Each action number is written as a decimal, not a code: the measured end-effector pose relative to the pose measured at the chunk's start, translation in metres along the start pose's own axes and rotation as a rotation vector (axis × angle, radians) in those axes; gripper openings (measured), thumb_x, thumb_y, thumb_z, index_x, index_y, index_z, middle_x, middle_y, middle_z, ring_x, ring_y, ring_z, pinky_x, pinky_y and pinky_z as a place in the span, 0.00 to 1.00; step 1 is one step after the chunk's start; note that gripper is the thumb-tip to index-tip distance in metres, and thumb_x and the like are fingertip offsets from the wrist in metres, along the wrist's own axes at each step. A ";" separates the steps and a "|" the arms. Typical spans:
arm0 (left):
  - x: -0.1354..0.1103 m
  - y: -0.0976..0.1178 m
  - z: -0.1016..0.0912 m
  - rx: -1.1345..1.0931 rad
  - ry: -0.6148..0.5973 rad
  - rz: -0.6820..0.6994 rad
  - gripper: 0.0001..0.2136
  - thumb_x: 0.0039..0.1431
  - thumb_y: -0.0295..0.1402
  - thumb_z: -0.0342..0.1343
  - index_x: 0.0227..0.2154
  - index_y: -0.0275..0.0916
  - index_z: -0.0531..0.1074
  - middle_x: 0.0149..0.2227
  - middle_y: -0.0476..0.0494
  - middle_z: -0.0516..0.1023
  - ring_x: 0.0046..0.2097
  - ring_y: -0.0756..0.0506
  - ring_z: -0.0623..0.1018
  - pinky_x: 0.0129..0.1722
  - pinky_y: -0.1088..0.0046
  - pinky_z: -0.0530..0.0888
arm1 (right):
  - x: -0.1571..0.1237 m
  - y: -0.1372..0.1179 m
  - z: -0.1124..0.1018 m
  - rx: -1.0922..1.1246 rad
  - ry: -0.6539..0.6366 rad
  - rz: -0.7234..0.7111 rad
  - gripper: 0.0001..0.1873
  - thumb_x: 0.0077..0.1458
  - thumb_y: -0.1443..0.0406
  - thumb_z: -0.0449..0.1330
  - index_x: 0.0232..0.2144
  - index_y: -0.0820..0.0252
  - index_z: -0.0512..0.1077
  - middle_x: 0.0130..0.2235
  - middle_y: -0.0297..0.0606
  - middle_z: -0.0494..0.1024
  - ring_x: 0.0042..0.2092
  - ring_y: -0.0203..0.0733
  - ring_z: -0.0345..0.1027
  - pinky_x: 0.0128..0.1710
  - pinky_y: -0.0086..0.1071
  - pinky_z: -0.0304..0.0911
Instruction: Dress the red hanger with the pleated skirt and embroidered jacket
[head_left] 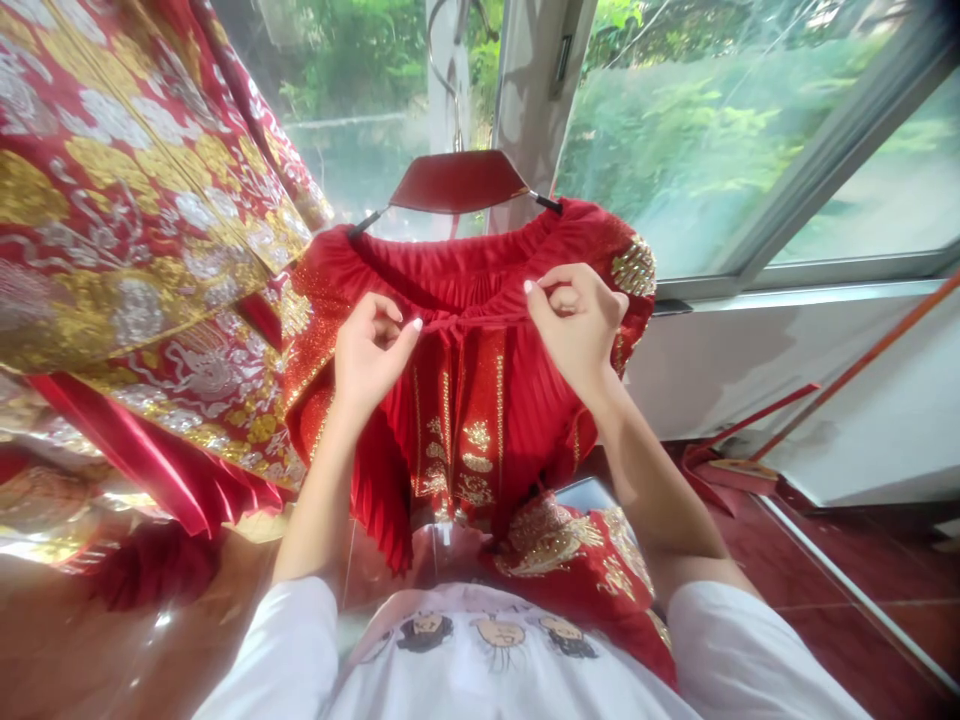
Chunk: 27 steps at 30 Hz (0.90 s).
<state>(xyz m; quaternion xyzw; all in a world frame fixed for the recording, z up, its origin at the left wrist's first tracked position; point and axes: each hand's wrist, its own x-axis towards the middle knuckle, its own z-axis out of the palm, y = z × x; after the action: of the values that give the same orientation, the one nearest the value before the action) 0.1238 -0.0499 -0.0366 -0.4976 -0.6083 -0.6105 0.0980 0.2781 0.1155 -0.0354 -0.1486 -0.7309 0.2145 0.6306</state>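
Note:
A red pleated skirt (480, 400) with gold embroidery hangs from a dark red hanger (457, 182) in front of a window. My left hand (371, 350) pinches the front of the skirt's gathered waistband, fingers closed on the fabric. My right hand (577, 320) also grips the waistband, a little further right, thumb and fingers pressed together. The skirt's lower part drapes down toward my white shirt (487, 660).
A red and gold embroidered garment (142, 260) hangs close at the left. Behind the skirt are a large window (712, 130) and a white sill. A red-handled broom (825, 390) leans against the wall at right, above a red tiled floor (847, 580).

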 end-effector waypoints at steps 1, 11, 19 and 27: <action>0.000 -0.001 0.000 0.025 0.001 0.001 0.10 0.53 0.32 0.61 0.29 0.41 0.63 0.17 0.57 0.63 0.19 0.54 0.63 0.20 0.78 0.58 | 0.001 0.003 -0.002 -0.048 0.010 -0.035 0.09 0.55 0.65 0.59 0.25 0.59 0.65 0.15 0.23 0.56 0.18 0.26 0.46 0.25 0.27 0.51; 0.014 0.022 -0.036 0.148 0.165 0.275 0.03 0.58 0.31 0.57 0.35 0.42 0.74 0.35 0.47 0.80 0.32 0.49 0.77 0.31 0.71 0.73 | 0.002 -0.007 -0.041 0.151 -0.062 0.121 0.03 0.53 0.65 0.62 0.32 0.58 0.74 0.32 0.36 0.76 0.31 0.36 0.71 0.26 0.30 0.66; 0.086 -0.011 -0.081 0.596 0.017 0.258 0.22 0.65 0.51 0.44 0.31 0.36 0.70 0.33 0.45 0.74 0.37 0.48 0.72 0.40 0.68 0.66 | 0.036 0.079 -0.058 -0.200 0.059 -0.024 0.26 0.54 0.48 0.57 0.46 0.59 0.73 0.44 0.46 0.76 0.46 0.46 0.71 0.47 0.42 0.66; 0.070 -0.006 -0.074 0.600 0.047 0.177 0.21 0.64 0.50 0.44 0.22 0.39 0.61 0.22 0.49 0.62 0.26 0.48 0.64 0.30 0.69 0.58 | 0.033 0.102 -0.036 -0.277 0.164 -0.118 0.34 0.61 0.43 0.41 0.40 0.65 0.72 0.37 0.48 0.74 0.44 0.49 0.70 0.49 0.45 0.62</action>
<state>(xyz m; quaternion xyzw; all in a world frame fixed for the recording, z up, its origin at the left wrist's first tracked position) 0.0496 -0.0764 0.0273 -0.4834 -0.7131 -0.4041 0.3075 0.3024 0.2244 -0.0541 -0.2081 -0.7072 0.0614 0.6729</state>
